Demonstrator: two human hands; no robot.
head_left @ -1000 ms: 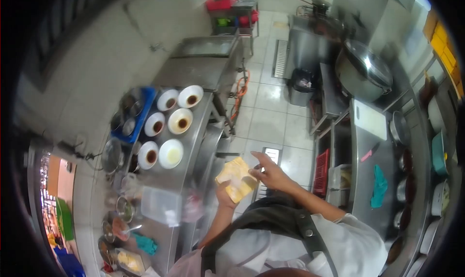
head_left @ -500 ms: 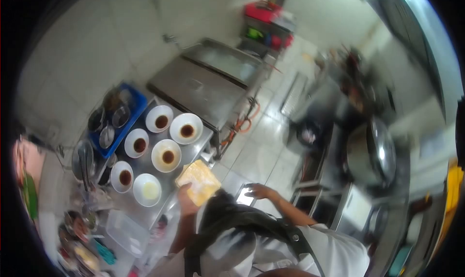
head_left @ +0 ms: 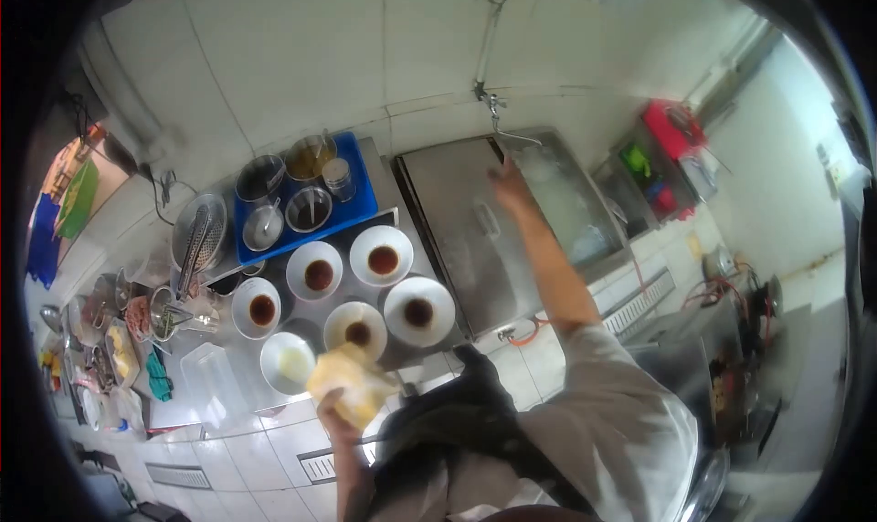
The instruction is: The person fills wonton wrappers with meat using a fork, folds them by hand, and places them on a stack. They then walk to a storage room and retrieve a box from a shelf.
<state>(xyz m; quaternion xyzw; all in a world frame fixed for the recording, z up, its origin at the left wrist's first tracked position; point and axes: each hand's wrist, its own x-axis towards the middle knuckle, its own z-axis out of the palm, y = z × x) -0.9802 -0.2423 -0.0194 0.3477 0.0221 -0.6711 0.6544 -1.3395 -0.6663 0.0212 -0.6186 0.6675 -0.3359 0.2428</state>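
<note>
In my left hand (head_left: 339, 414) is a folded yellow and white cloth (head_left: 352, 382), bunched and a little blurred. It overlaps the near edge of a white bowl with dark sauce (head_left: 357, 333) and sits beside a white bowl with pale contents (head_left: 290, 362). My right arm stretches far forward. My right hand (head_left: 512, 186), fingers apart, is at the right edge of a flat metal cover (head_left: 466, 239), next to a water-filled metal basin (head_left: 571, 211). Several more white bowls with dark sauce (head_left: 418, 311) stand on the steel table.
A blue tray (head_left: 352, 213) with sauce containers stands behind the bowls. Left of it is a metal strainer with tongs (head_left: 196, 239). A clear plastic box (head_left: 216, 385) lies at the table's front left. A tap (head_left: 493, 102) is on the wall above the basin.
My view has turned towards the wall and basin. My right hand has gone from low by my side to far forward over the metal cover's edge. My left hand keeps the yellow cloth.
</note>
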